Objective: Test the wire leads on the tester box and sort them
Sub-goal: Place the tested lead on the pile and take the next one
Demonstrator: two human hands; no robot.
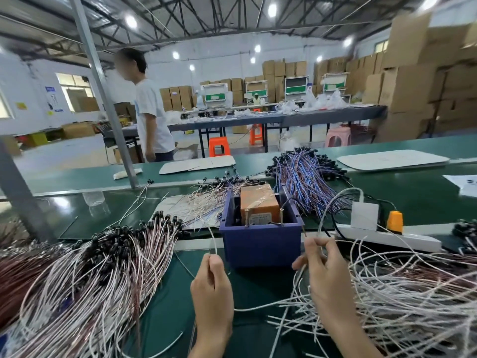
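Observation:
The tester box (259,205) is orange-brown with two upright metal posts, and it sits inside a dark blue bin (260,244) at the middle of the green bench. My left hand (213,298) pinches one thin white wire lead (213,240) that rises beside the bin's left front corner. My right hand (325,277) pinches white leads at the bin's right front corner, over a loose white-wire heap (402,301). A large pile of white and brown leads with black ends (90,275) lies to the left.
Blue-and-brown leads (304,182) and thin pale leads (201,202) are heaped behind the bin. A white power strip (387,237) with a white adapter and orange plug lies at right. A metal post (103,91) stands at left; a person (152,109) stands beyond the bench.

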